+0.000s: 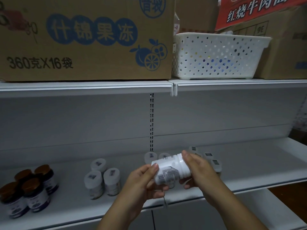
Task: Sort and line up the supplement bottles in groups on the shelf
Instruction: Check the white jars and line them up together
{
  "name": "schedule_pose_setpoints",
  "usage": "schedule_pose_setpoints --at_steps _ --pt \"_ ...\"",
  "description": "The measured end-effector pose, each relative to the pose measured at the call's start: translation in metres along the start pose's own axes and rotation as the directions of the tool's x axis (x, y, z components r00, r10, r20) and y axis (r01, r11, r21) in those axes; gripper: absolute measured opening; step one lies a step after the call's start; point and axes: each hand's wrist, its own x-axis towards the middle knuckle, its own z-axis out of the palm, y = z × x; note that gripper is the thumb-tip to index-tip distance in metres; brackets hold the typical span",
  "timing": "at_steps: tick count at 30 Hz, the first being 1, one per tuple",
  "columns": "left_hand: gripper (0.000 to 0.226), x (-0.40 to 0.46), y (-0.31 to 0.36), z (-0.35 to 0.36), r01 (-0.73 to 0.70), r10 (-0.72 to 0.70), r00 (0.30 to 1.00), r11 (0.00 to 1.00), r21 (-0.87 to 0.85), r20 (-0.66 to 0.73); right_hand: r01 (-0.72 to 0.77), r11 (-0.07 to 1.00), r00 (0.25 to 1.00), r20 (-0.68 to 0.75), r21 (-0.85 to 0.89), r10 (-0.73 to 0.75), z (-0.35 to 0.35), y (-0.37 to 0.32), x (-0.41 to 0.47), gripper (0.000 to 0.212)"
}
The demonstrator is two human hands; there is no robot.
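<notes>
A white supplement bottle (169,171) lies sideways in the air above the shelf (257,166), label and barcode facing me. My left hand (142,181) grips its base end and my right hand (197,171) grips its capped end. Behind the hands stand more white bottles: two (150,157) at the centre and several (214,161) to the right, partly hidden by my right hand. Three white bottles (103,177) stand in a cluster left of centre. Several dark bottles with brown caps (31,185) stand grouped at the far left.
On the upper shelf sit a large printed cardboard box (86,39), a white perforated basket (217,55) and more boxes (285,47) at the right. The upper shelf's front edge (149,86) overhangs the working shelf. The shelf's right half is bare.
</notes>
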Motion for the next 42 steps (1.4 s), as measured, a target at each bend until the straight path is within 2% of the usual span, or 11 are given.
schedule_pose_setpoints --at_steps 3,9,15,17,20,23,27,32,34,37,42 --pt "0.04 0.002 -0.001 -0.004 0.019 -0.018 1.0 0.999 -0.046 0.023 0.066 0.995 0.997 0.046 0.08 -0.069 -0.004 0.004 0.0 0.023" --pt "0.048 0.0 0.001 -0.003 -0.01 0.011 1.0 0.999 -0.031 0.025 0.161 0.981 0.974 0.141 0.106 -0.175 -0.011 0.016 -0.005 0.044" --pt "0.059 0.005 -0.011 -0.005 -0.14 0.141 0.99 0.987 -0.075 0.02 0.101 0.98 0.992 0.054 0.173 -0.112 -0.006 0.018 -0.004 0.048" --pt "0.057 0.007 -0.015 -0.003 -0.2 0.2 0.98 0.979 0.035 -0.003 0.145 0.977 0.989 0.011 0.155 -0.148 -0.005 0.019 -0.005 0.051" --pt "0.048 0.01 -0.019 0.0 -0.275 0.308 0.948 0.917 0.288 -0.075 0.261 0.958 0.956 -0.103 -0.117 -0.273 -0.001 0.019 -0.012 0.065" --pt "0.047 0.011 -0.019 0.006 -0.303 0.366 0.927 0.853 0.425 -0.075 0.472 0.784 0.835 -0.081 -0.403 -0.544 0.012 0.017 -0.021 0.055" --pt "0.045 0.012 -0.021 0.008 -0.316 0.38 0.923 0.836 0.448 -0.057 0.552 0.682 0.758 -0.054 -0.479 -0.651 0.016 0.023 -0.02 0.054" --pt "0.057 0.014 -0.018 0.013 -0.179 0.191 0.981 0.961 0.209 -0.037 0.256 0.963 0.934 -0.235 -0.079 -0.268 0.005 0.013 0.0 0.046" --pt "0.056 0.014 -0.012 0.02 0.004 -0.002 1.0 0.99 0.142 -0.018 0.0 0.998 0.994 -0.106 -0.066 -0.007 -0.006 0.01 0.022 0.049" --pt "0.033 0.017 -0.003 0.032 0.178 -0.191 0.98 0.968 0.179 0.057 -0.38 0.922 0.906 0.173 -0.073 0.387 -0.013 0.013 0.047 0.06" --pt "0.049 0.029 -0.011 0.043 0.219 -0.227 0.971 0.97 0.109 0.068 -0.377 0.921 0.916 0.107 -0.095 0.386 -0.028 0.01 0.048 0.045"
